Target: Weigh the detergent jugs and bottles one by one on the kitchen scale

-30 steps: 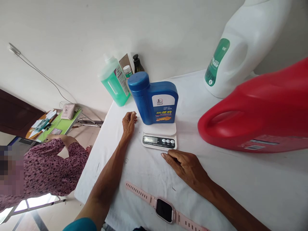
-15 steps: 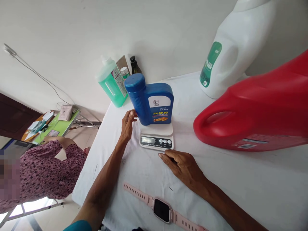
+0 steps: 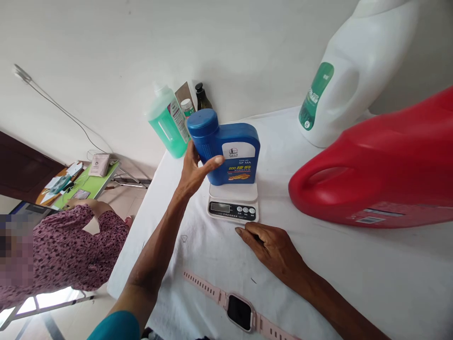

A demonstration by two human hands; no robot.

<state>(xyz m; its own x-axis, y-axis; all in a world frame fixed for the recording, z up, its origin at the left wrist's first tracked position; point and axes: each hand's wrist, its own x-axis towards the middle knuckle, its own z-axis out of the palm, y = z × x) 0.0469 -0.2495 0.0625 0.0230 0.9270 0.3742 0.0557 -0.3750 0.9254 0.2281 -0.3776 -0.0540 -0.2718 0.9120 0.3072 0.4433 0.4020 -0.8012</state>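
Note:
A blue motor oil bottle (image 3: pixel 238 151) with a round cap stands upright on a small white kitchen scale (image 3: pixel 232 208). My left hand (image 3: pixel 197 171) grips the bottle's left side, its thumb across the front and the fingers mostly hidden behind. The scale's display faces me and looks dark grey, with round buttons to its right. Just in front of the scale, my right hand (image 3: pixel 271 243) rests on the white cloth, fingers curled in and thumb pointing toward the scale; nothing shows in it.
A smartwatch with a pink strap (image 3: pixel 240 311) lies near the front edge. To the right are a big red jug (image 3: pixel 375 174) on its side and a white detergent bottle (image 3: pixel 354 80). A green-liquid bottle (image 3: pixel 169 125) stands at the back left. Another person (image 3: pixel 81 245) is beside a green table (image 3: pixel 102 182).
My left hand has gone from beside the oil bottle to a grip around it, thumb now on the front. The scale's display has darkened. My right hand stays in place.

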